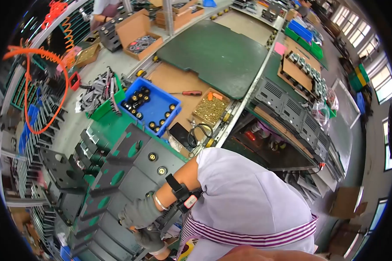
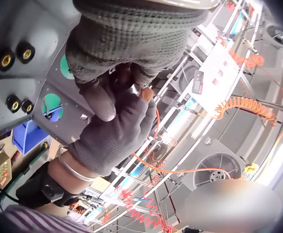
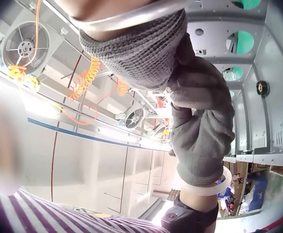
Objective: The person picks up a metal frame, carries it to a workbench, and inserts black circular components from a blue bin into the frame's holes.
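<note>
Both hands wear grey knit gloves and meet beside a grey metal panel (image 1: 137,180). My right hand (image 1: 139,213) (image 2: 115,138) has curled fingers, with a bare fingertip at a small shiny part (image 2: 134,89). Close against it is my left hand (image 1: 150,240) (image 3: 203,138), its fingers bent around a dark area; whether it holds anything is hidden. On the panel sit black round feet with brass-coloured centres (image 1: 162,170) (image 2: 6,59) (image 3: 262,88).
A blue bin (image 1: 151,108) of black feet, a box of brass-coloured screws (image 1: 211,108), a red screwdriver (image 1: 191,93) and a green bin of cables (image 1: 104,108) lie beyond the panel. Upright metal brackets (image 1: 52,167) stand at the left.
</note>
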`<state>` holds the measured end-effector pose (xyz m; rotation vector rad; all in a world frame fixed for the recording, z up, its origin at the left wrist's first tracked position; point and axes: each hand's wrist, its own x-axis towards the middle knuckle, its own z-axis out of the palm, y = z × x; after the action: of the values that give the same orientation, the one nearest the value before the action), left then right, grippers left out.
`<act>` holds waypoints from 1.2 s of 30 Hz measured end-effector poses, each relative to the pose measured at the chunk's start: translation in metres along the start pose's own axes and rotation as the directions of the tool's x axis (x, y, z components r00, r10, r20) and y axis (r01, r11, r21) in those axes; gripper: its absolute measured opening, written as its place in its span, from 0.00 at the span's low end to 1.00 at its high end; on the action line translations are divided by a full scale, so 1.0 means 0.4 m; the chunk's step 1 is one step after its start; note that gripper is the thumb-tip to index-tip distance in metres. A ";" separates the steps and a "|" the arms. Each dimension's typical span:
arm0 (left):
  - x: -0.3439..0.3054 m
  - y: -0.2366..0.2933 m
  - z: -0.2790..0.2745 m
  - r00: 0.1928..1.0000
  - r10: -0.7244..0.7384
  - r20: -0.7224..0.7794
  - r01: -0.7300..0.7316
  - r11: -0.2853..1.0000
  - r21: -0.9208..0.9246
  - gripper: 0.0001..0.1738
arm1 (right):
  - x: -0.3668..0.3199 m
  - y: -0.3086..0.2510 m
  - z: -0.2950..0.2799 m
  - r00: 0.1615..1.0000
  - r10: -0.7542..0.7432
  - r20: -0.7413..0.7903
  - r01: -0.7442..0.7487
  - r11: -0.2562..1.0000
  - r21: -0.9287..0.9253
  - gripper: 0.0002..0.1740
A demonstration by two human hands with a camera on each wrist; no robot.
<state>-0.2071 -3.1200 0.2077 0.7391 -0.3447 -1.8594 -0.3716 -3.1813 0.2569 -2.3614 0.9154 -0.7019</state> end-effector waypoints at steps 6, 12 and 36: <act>0.046 0.043 0.022 0.968 -0.066 0.243 0.060 0.998 0.035 0.21 | 0.033 0.254 0.089 0.884 0.220 -0.412 -0.022 0.901 0.434 0.11; 0.043 0.019 -0.038 0.987 0.059 0.149 -0.104 0.943 0.317 0.22 | -0.014 0.028 0.004 0.966 0.256 -0.023 -0.248 0.952 0.177 0.12; -0.189 0.036 -0.123 0.836 0.345 -0.427 -0.400 0.916 -0.041 0.14 | 0.142 0.002 0.302 0.975 0.149 0.162 -0.213 0.827 0.520 0.19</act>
<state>-0.1465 -3.0518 0.2027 0.8827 -0.0823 -1.3004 -0.2606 -3.1902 0.1832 -1.7712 0.7585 -0.6365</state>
